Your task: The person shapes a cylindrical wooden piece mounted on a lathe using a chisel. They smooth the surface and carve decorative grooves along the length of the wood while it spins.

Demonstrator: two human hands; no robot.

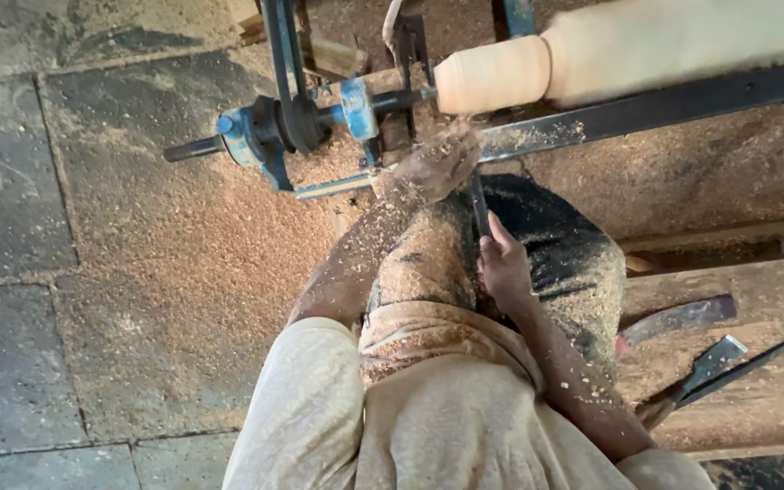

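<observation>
A pale wooden blank is mounted on a blue lathe at the top of the view. My left hand, coated in sawdust, presses down on a dark turning chisel where it crosses the black tool rest, just below the blank's narrow left end. My right hand grips the chisel's handle lower down, over my sawdust-covered lap. The tool's tip is hidden under my left hand.
Thick sawdust covers the stone floor around the lathe. Several other chisels and a dark flat blade lie on a wooden plank at the right. Grey floor slabs show at the left.
</observation>
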